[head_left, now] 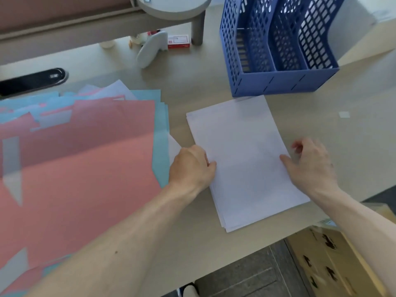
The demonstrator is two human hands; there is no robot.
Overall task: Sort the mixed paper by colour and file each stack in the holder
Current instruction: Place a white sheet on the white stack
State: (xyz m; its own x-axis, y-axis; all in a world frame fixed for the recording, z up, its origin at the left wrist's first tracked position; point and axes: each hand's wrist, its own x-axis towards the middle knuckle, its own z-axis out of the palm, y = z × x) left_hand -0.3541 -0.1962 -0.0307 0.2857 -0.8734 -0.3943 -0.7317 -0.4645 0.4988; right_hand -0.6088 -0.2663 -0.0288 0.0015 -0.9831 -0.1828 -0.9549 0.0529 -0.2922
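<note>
A stack of white sheets (242,151) lies on the desk in front of the blue plastic file holder (276,82), whose slots look empty. My left hand (190,166) pinches the stack's left edge, thumb on top. My right hand (310,161) pinches the right edge, thumb on the paper and fingers curled beside it. A mixed heap of pink (85,159), light blue (159,116) and white sheets spreads over the desk's left half.
At the back stand a grey stapler (150,50), a red staple box (179,42) and a round grey stand (175,7). A black cable port (32,80) sits at the back left. The desk's front edge (246,256) runs diagonally; cardboard boxes (334,264) lie below right.
</note>
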